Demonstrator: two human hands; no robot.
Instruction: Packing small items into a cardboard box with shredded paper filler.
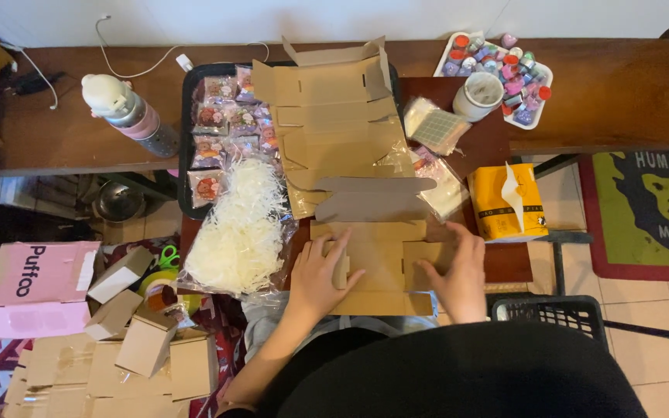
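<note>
A flat brown cardboard box blank (377,263) lies on the dark wooden table right in front of me. My left hand (317,275) rests on its left part, fingers spread and pressing a flap. My right hand (458,271) lies on its right edge, fingers curled over a side flap. Behind it a stack of unfolded cardboard blanks (334,116) reaches toward the wall, partly under clear plastic. A bag of white shredded paper (241,228) sits just left of my left hand.
A black tray (186,139) holds small packaged items. A bottle (129,116) lies at the left; a white cup (480,94) and a tray of small jars (505,66) at the back right. Yellow tissue box (507,201), black basket (559,313), folded boxes (145,340) on the floor.
</note>
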